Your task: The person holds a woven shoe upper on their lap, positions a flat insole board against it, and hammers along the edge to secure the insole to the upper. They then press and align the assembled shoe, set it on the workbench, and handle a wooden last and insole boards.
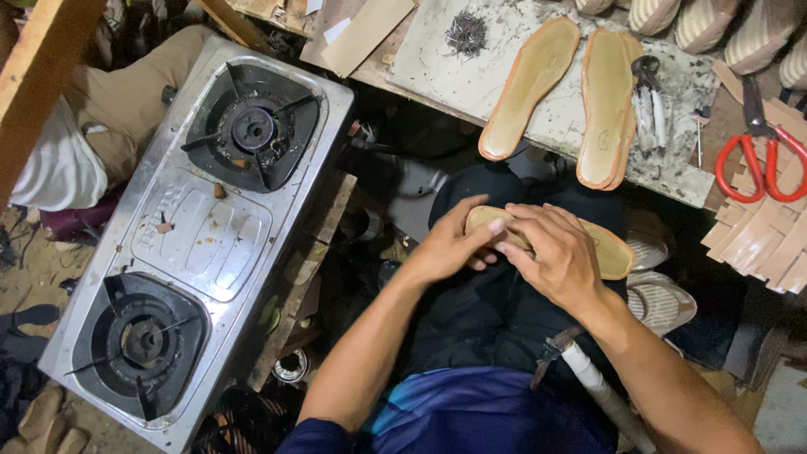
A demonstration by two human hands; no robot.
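L hand [450, 248], R hand [559, 252], insole [609, 252] edges

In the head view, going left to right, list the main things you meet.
Two-burner gas stove → left hand → right hand, both on a tan insole → red-handled scissors.

A scratched grey workboard [471, 80] is lying across the top, its near edge facing the lap. A steel two-burner gas stove [202, 235] is sitting at the left on a wooden bench [315, 261]. Dirt floor [38, 269] is showing beyond, dimly lit.
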